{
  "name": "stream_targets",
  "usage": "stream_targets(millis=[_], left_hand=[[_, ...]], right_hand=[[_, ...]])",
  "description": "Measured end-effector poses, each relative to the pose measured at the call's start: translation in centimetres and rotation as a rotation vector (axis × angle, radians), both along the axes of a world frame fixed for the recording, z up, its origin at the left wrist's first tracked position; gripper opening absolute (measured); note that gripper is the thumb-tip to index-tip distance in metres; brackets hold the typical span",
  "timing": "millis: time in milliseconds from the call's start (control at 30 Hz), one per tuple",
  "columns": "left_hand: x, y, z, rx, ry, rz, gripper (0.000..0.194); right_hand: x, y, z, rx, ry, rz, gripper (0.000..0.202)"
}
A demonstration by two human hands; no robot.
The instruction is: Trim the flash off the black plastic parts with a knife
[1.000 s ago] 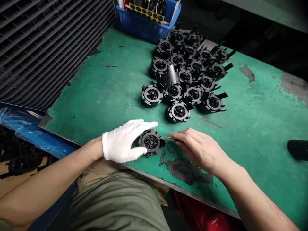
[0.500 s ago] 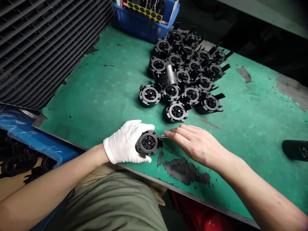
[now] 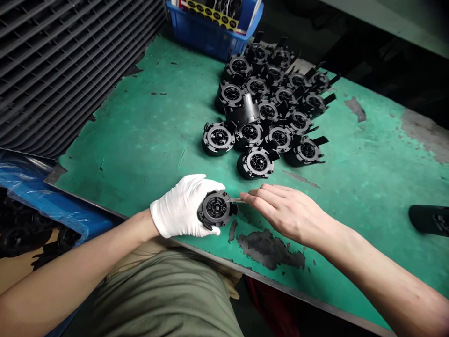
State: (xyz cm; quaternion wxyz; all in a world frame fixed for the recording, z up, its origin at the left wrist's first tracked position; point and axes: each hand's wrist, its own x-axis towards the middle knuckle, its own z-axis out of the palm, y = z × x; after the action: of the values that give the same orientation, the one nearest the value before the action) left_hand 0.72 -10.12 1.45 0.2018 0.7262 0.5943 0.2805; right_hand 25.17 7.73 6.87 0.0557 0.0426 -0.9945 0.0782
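Observation:
My left hand [image 3: 180, 208], in a white glove, is closed around a round black plastic housing [image 3: 216, 209]. Its ribbed, ring-shaped face is turned up towards me, and a dark tab sticks out on the right side. My bare right hand [image 3: 277, 208] pinches a thin metal blade-like tool [image 3: 235, 200]; most of its handle is hidden by the fingers. The tool's tip lies at the upper right rim of the housing. Just beyond my hands, a similar black housing [image 3: 258, 163] stands on the green worktop [image 3: 150, 140].
Several black housings [image 3: 268, 111] stand clustered further back, one lying on top. Behind them is a blue bin [image 3: 206, 35] with parts. A black grille [image 3: 70, 65] lies at the left. At the right edge lies a dark cylinder [image 3: 428, 220]. A plastic-lined blue container [image 3: 45, 201] sits lower left.
The tool's tip has shifted slightly left and inward over the housing's rim, and my right hand has moved down a little. My left hand keeps its hold with hardly any movement.

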Motion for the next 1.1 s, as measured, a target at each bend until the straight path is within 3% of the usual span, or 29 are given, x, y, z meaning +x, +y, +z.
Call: stream_targets(millis=[100, 500, 767, 933, 1100], left_hand=[[0.0, 0.0, 0.0, 0.017, -0.002, -0.004, 0.083], [0.0, -0.2, -0.5, 0.039, -0.022, 0.012, 0.086], [-0.1, -0.2, -0.9, 0.088, -0.020, 0.001, 0.091], [-0.1, -0.3, -1.1, 0.070, -0.042, 0.012, 0.099], [-0.2, -0.7, -1.3, 0.075, -0.046, 0.039, 0.105]], right_hand=[[0.0, -0.2, 0.1, 0.051, 0.013, 0.018, 0.033], [0.2, 0.2, -0.1, -0.083, -0.045, 0.007, 0.035], [1.0, 1.0, -1.4, -0.177, -0.022, 0.013, 0.027], [1.9, -0.1, -1.9, -0.212, 0.084, -0.202, 0.024], [2.1, -3.6, -2.2, -0.342, 0.091, -0.463, 0.025]])
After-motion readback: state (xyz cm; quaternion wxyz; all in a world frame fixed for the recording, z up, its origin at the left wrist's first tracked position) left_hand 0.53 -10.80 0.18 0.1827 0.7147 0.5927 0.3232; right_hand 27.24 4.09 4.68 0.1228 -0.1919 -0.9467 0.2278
